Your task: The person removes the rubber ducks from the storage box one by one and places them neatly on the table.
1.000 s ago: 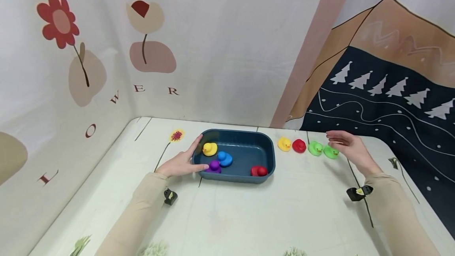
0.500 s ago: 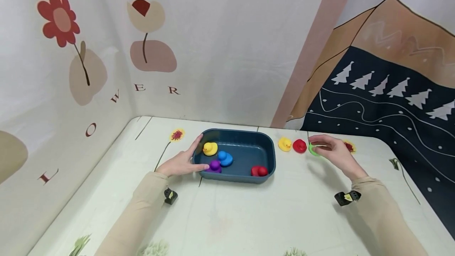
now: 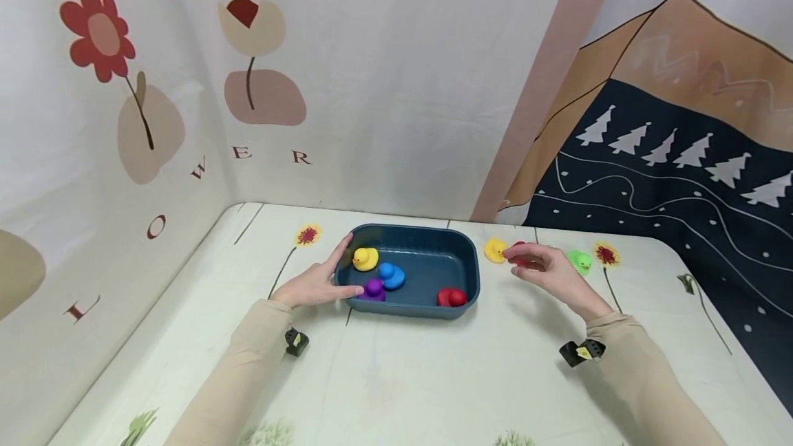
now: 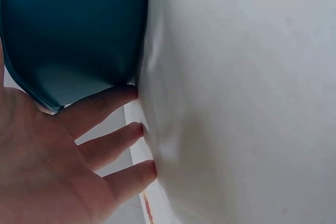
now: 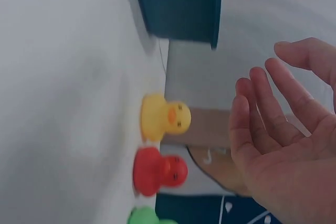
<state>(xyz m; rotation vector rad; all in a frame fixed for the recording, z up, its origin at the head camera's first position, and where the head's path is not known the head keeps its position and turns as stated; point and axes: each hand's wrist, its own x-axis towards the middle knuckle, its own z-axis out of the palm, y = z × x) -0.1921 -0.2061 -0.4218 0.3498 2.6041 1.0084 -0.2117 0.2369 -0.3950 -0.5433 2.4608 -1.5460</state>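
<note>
My left hand (image 3: pixel 317 285) rests against the left end of a dark blue tray (image 3: pixel 427 310), thumb at the near rim, fingers fairly straight and spread. Inside lie a yellow rubber duck (image 3: pixel 365 259), a blue one, a purple one and, at right, a red rubber duck (image 3: pixel 451 297). My right hand (image 3: pixel 554 277) hovers, fingers slightly bent and holding nothing, near a row of ducks right of the tray. In the right wrist view, a yellow duck (image 5: pixel 161 117), a red duck (image 5: pixel 157 171) and part of a green duck (image 5: pixel 147 216) stand below it.
Another green duck (image 3: pixel 580 262) stands at the row's right end. A white printed cloth (image 3: pixel 434 377) covers the table. Behind it hangs a white curtain (image 3: pixel 396 88) with printed flowers, beside a dark tree-patterned cloth (image 3: pixel 669 184).
My right hand has moved left along the row, from the rightmost green duck to over the red one. The left hand, the tray and the ducks stay where they were.
</note>
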